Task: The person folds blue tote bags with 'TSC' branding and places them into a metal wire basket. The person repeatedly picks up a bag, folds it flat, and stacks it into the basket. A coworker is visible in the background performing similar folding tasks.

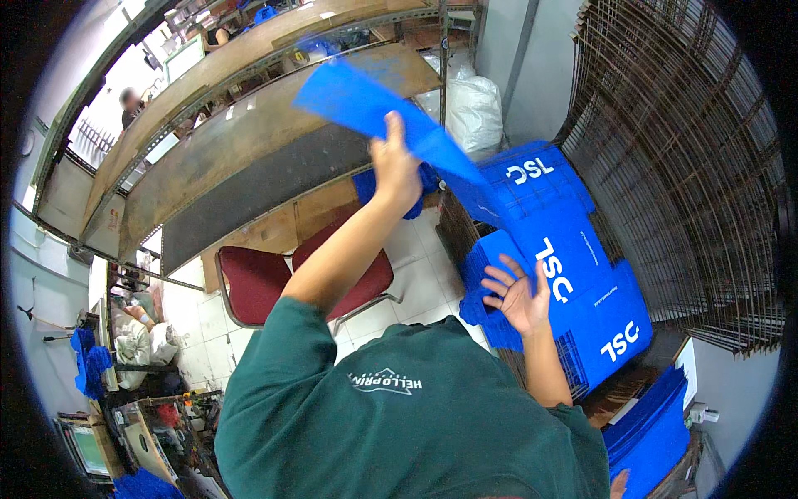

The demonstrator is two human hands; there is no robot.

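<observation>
Raised high in front of me, my left hand (396, 169) grips a flat blue fabric piece (349, 96) near its middle. The piece slants down to the right, its upper end blurred by motion. My right hand (519, 301) is open, palm up and fingers spread, beside a blue fabric bundle (490, 264). To its right, several blue fabric pieces with white print (573, 258) lie spread on wire racks. Whether my right hand touches the fabric, I cannot tell.
Tall stacked wire racks (682, 166) rise at the right. Long wooden shelves (274, 170) stand at the far left above a dark red chair (253, 287). A blue sheet stack (652, 441) is lower right, with part of another hand (619, 484) near it. White sacks (474, 116) stand behind.
</observation>
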